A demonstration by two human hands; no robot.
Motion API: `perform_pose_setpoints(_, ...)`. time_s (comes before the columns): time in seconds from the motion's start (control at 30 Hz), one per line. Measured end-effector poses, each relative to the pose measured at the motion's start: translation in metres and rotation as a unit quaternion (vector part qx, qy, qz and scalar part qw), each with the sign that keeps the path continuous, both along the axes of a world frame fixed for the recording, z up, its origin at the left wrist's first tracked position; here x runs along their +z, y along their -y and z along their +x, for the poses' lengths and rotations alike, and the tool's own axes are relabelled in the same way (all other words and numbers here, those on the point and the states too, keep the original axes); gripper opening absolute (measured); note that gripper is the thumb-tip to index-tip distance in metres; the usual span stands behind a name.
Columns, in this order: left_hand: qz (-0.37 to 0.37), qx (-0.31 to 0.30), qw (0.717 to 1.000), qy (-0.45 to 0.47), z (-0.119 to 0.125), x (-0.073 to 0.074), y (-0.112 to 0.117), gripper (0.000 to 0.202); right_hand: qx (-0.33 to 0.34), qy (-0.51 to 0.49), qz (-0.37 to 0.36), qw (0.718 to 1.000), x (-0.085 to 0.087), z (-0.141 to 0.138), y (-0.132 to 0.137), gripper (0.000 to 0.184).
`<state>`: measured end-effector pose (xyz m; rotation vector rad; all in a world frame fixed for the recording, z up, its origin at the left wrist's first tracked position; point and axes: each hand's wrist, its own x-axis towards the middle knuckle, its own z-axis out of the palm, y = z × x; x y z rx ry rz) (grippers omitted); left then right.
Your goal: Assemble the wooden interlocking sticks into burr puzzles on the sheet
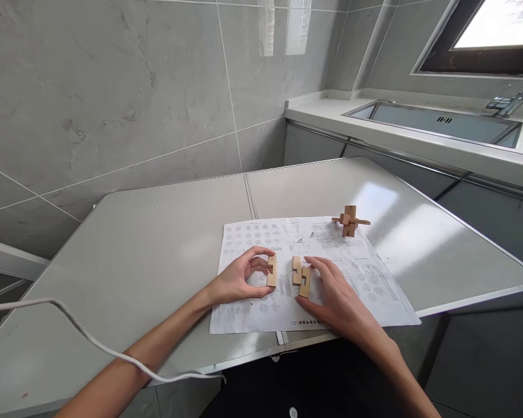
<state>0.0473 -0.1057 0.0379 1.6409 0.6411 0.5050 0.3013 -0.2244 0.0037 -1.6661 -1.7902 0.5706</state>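
Observation:
Between the thumb and index finger of my left hand (239,277) is a notched wooden puzzle piece (272,280), gripped by its two ends over the printed sheet (253,322). My right hand (335,296) has its thumb and index finger at the ends of another notched wooden puzzle piece (305,283). Just left of that one, a third notched piece (296,264) stands close against it, its notch facing left. Whether these two interlock I cannot tell. Toward the sheet's far right corner sits an assembled wooden burr puzzle (349,222) with sticks crossing through it.
Beneath the sheet is a light folding table (178,232) with a seam down its middle. A white cable (91,342) crosses over my left forearm. Behind on the right are a counter with a sink (440,122) and faucet (505,104). A grey tiled wall (113,87) borders the table's far side.

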Motion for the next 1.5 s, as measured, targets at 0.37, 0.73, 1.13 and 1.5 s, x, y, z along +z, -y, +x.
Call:
perform_pose_setpoints(0.37, 0.128, 0.07, 0.989, -0.026, 0.001, -0.012, 0.004, 0.067, 0.02, -0.206, 0.032, 0.978, 0.004, -0.001, 0.0, 0.056)
perform_pose_setpoints(0.73, 0.137, 0.053, 0.989, 0.018, 0.007, -0.019, 0.01, 0.066, 0.063, -0.345, 0.016, 0.936, 0.003, -0.022, -0.005, 0.059)
perform_pose_setpoints(1.13, 0.202, 0.088, 0.975, 0.008, 0.008, -0.019, 0.018, 0.074, 0.113, -0.332, 0.02, 0.936, 0.008, -0.022, -0.003, 0.059)
perform_pose_setpoints(1.5, 0.266, 0.113, 0.957, 0.033, 0.007, -0.013, 0.021, 0.076, 0.147, -0.236, 0.02, 0.96, 0.034, -0.035, -0.007, 0.061)
